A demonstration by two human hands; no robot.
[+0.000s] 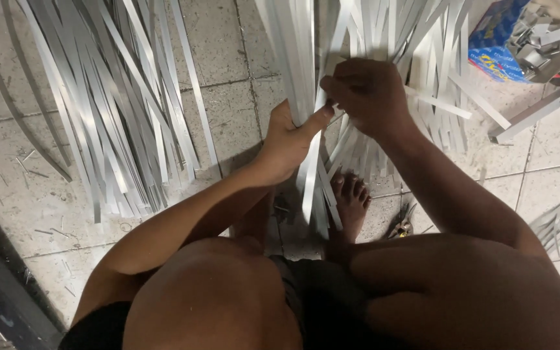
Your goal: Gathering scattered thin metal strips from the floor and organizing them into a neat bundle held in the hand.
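I see my left hand [288,144] wrapped around the metal strips [315,162] just above my bare foot [351,201], right hand [369,96] fingers pinching one strip; they look thin, springy, slippery and sharp-edged, best gripped mid-length on the flats.

Left hand [288,144] and right hand [369,94] together, fingers pinched shut.

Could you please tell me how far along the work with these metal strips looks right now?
A big pile of strips lies fanned on the floor, apart, perhaps sorted. In hand: the left hand and right hand pinch strips from the middle bundle. That bundle and the strips behind it still look thick, so much seems left.
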